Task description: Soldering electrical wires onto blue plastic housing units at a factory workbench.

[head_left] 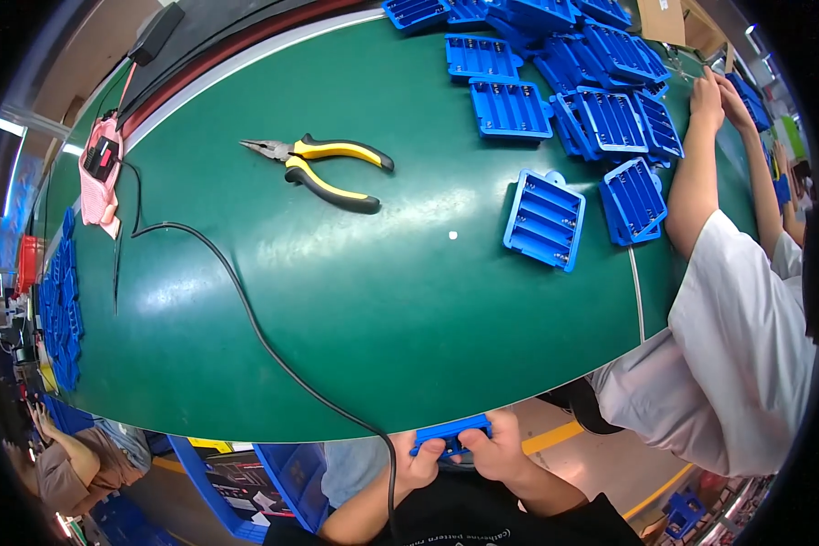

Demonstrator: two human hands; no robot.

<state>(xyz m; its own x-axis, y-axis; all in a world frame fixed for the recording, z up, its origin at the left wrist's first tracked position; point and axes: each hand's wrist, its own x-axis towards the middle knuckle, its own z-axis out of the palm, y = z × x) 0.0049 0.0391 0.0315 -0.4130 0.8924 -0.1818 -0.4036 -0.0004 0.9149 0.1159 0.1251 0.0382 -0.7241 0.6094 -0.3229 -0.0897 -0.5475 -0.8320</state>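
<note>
At the table's near edge, close to my body, I hold a blue plastic battery holder [452, 433] between both hands. My left hand [417, 460] grips its left end, thumb on top. My right hand [500, 448] is closed round the right end, its thumb also on top. The fingers underneath are hidden. A black cable [273, 350] runs over the table and down past my left hand. Farther off on the green table [355, 300] lie yellow-and-black long-nose pliers [323, 166], jaws pointing left. One battery holder [546, 220] with empty slots lies apart, right of the middle.
Many more battery holders [610, 118] are heaped at the far right, and a row [61, 305] lies along the left edge. A pink cloth [98, 187] sits at far left. A co-worker's arms [701, 173] reach over the right side. A blue crate [287, 482] stands below the table.
</note>
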